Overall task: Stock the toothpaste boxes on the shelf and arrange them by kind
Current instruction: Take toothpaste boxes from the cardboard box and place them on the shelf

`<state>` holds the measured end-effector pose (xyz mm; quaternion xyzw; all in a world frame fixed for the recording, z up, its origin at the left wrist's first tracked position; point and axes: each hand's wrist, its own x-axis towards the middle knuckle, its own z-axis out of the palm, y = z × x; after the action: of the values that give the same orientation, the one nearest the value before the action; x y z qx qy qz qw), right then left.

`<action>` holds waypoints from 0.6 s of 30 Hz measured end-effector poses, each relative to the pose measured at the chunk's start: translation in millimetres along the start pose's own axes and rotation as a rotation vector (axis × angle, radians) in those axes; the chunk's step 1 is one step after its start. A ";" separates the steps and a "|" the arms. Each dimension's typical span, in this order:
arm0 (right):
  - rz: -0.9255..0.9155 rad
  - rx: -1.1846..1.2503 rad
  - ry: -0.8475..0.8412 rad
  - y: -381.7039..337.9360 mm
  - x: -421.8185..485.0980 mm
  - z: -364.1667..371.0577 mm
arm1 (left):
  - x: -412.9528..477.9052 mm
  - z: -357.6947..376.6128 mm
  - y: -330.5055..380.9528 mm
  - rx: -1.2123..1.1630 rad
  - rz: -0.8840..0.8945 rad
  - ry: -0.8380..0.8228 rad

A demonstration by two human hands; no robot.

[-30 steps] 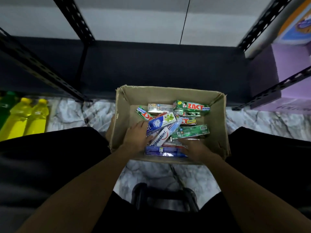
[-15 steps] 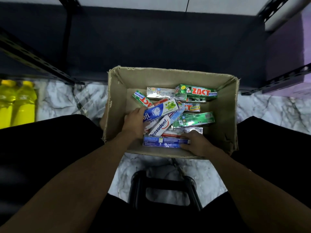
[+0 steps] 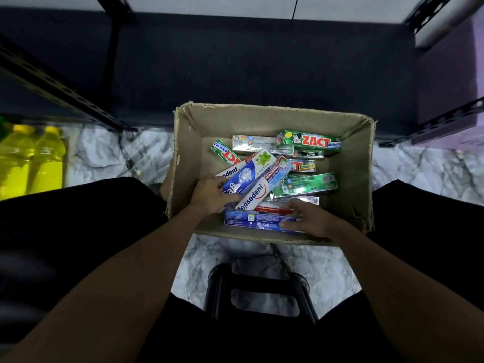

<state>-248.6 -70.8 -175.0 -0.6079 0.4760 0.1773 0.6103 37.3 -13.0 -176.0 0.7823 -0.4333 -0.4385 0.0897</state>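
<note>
Compared with before, the left grip [image 3: 212, 193] now clasps the slanted Safi box [image 3: 247, 176]; the right grip [image 3: 306, 218] still pinches the near Safi box [image 3: 262, 223] inside the carton [image 3: 358, 179].

Both forearms stretched forward, left hand [image 3: 211, 193] curled gripping, right hand [image 3: 310, 219] pinching

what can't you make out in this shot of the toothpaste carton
Head view:
- Boxes at the bottom of the carton: covered by the Pepsodent box and others.
- Whether the left hand grips only the mint Safi box: box ends overlap under its fingers.
- Print on the flat Safi box the right hand pinches: too small.
- Green object by the yellow bottles: cut by the left edge.
</note>
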 end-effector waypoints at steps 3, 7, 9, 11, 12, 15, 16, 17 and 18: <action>-0.029 -0.049 -0.072 -4.3 -2.9 -2.5 | -6.6 -1.8 0.5 -0.025 -0.024 0.014; -0.041 -0.100 -0.060 -9.3 -4.6 -1.2 | -18.1 0.8 -0.2 -0.097 -0.041 -0.026; -0.052 -0.092 -0.043 -11.9 -8.6 -1.0 | -23.2 0.5 0.3 -0.090 -0.011 -0.013; -0.057 -0.065 -0.019 -14.7 -15.5 -1.7 | -29.9 -1.3 3.1 -0.091 0.020 -0.038; -0.061 -0.057 0.001 -17.2 -20.1 -1.9 | -33.4 -2.4 5.5 -0.082 0.037 -0.059; -0.096 -0.134 0.090 -25.9 -36.4 -3.2 | -46.2 -6.1 16.3 -0.020 0.106 -0.066; -0.106 -0.157 0.121 -28.6 -42.0 -4.3 | -51.0 -8.4 20.8 -0.005 0.122 -0.049; -0.103 -0.170 0.152 -30.3 -48.0 -6.2 | -55.8 -11.4 25.0 0.009 0.137 -0.029; -0.100 -0.179 0.189 -32.1 -54.6 -8.3 | -60.7 -15.7 29.9 0.012 0.151 -0.008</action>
<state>-252.6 -64.9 -111.5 -0.6968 0.4829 0.1305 0.5140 16.8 11.0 -114.1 0.7462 -0.4939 -0.4311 0.1160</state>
